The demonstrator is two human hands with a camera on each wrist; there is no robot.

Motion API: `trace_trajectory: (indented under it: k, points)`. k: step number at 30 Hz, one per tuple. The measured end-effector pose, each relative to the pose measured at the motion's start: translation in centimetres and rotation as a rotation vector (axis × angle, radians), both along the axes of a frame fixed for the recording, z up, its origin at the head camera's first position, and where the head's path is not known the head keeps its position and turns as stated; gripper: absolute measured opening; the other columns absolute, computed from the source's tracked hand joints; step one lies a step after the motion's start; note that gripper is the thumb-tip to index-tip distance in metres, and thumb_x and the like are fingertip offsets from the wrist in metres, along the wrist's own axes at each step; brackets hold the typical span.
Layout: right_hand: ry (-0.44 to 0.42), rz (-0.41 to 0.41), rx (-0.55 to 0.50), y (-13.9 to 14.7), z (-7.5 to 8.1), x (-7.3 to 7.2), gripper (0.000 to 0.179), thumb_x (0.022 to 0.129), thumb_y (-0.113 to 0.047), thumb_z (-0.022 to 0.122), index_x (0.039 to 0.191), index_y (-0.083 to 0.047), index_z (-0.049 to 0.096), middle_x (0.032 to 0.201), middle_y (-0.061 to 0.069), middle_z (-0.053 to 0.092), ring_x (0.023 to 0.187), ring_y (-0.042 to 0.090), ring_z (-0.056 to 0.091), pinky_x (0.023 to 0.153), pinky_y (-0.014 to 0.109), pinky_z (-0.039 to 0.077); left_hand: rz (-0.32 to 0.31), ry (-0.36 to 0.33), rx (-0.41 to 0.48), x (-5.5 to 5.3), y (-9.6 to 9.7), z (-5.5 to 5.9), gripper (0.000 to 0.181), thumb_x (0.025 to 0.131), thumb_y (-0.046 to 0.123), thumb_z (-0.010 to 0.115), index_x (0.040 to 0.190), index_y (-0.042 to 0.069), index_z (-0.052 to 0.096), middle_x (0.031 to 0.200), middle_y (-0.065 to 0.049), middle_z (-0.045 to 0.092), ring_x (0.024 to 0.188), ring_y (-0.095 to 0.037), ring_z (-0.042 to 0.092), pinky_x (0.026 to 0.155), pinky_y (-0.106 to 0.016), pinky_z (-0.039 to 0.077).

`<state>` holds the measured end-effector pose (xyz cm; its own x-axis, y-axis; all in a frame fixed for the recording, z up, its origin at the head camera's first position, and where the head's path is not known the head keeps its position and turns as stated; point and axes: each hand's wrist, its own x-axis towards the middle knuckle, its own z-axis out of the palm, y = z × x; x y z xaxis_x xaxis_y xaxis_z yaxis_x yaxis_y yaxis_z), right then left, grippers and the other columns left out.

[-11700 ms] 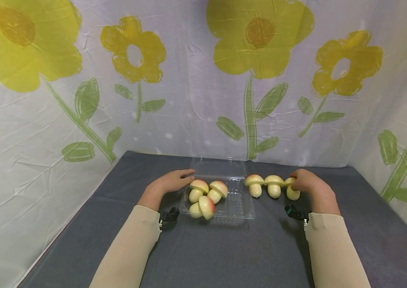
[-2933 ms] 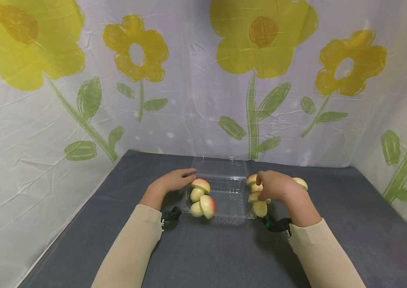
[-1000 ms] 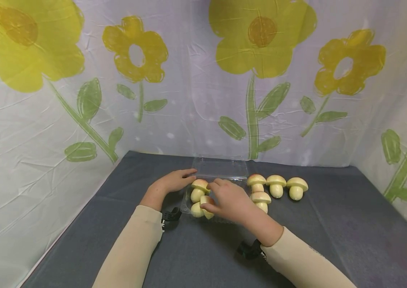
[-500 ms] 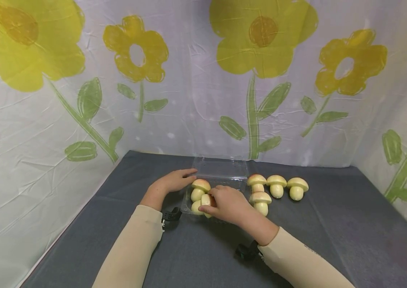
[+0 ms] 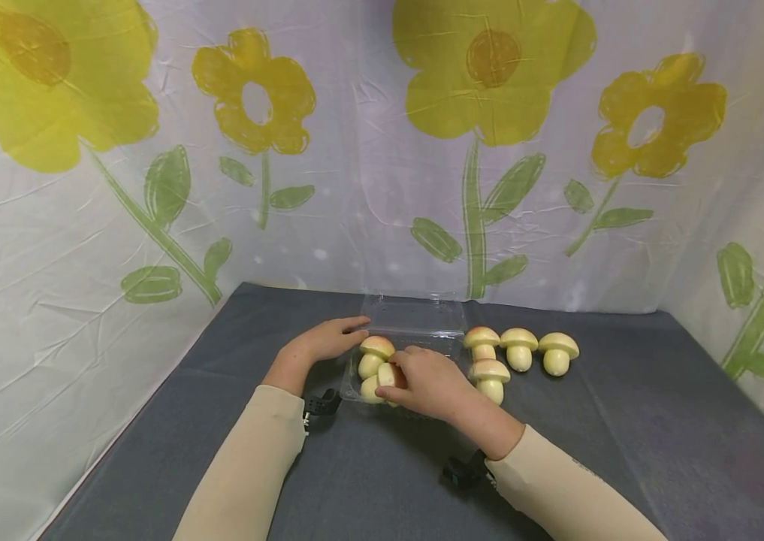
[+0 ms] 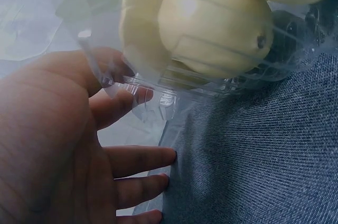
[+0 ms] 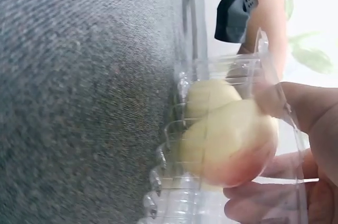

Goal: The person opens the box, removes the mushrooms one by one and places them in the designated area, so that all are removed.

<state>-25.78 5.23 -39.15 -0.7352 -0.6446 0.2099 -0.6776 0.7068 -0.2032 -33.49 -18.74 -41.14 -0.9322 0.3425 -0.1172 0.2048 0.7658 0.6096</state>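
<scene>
A clear plastic clamshell container [image 5: 452, 342] lies with its lid [image 5: 415, 312] tilted back. My left hand [image 5: 327, 340] stays at its left back corner; the left wrist view shows thumb and index finger pinching the rim [image 6: 108, 82], the other fingers extended. Inside, at the front left, my right hand [image 5: 427, 383] grips a toy mushroom [image 5: 387, 376] with a pale, red-blushed cap, thumb on its near side and fingers on the far side. Just behind sits another mushroom [image 5: 376, 347]. In the right wrist view, the blushed cap [image 7: 237, 145] shows through the clear wall between thumb and fingers.
Right of the container, several more toy mushrooms [image 5: 519, 349] stand on the dark grey cloth [image 5: 327, 481], three in a row and one in front [image 5: 490, 379]. A flower-printed curtain [image 5: 354, 188] closes off the back and sides.
Earlier, one mushroom passed from the container to the front of the right-hand group. My right hand has since come left and closed on the front mushroom inside; my left hand has stayed put.
</scene>
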Motion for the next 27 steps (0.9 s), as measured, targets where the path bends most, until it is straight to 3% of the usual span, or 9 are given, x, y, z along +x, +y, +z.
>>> trace_trajectory:
  k: [8, 15, 27]
  points:
    - [-0.029, -0.049, 0.007, 0.6, 1.1, 0.0, 0.046, 0.089, -0.035, 0.081, 0.121, -0.004, 0.070, 0.097, 0.002, 0.061, 0.070, 0.012, 0.051, 0.059, 0.030, 0.047, -0.004, -0.010, 0.004, -0.2, 0.0, 0.0, 0.058, 0.110, 0.048, 0.044, 0.162, 0.023, 0.037, 0.163, -0.011, 0.037, 0.146, -0.038, 0.037, 0.114, -0.062, 0.038]
    - [-0.075, -0.088, 0.010, 1.1, 2.2, -0.1, 0.047, 0.085, -0.026, 0.080, 0.126, -0.008, 0.069, 0.105, 0.002, 0.062, 0.073, 0.013, 0.053, 0.062, 0.032, 0.048, -0.005, -0.012, 0.003, -0.2, 0.1, 0.0, 0.058, 0.110, 0.048, 0.045, 0.162, 0.023, 0.037, 0.163, -0.011, 0.037, 0.147, -0.038, 0.037, 0.115, -0.062, 0.037]
    - [-0.063, -0.091, -0.011, 2.9, 4.1, -0.3, 0.046, 0.083, -0.015, 0.082, 0.126, -0.004, 0.068, 0.114, 0.006, 0.063, 0.087, 0.019, 0.058, 0.069, 0.034, 0.051, 0.012, -0.011, -0.012, -0.2, 0.1, -0.1, 0.059, 0.109, 0.049, 0.045, 0.162, 0.024, 0.037, 0.163, -0.012, 0.037, 0.147, -0.039, 0.037, 0.115, -0.063, 0.035]
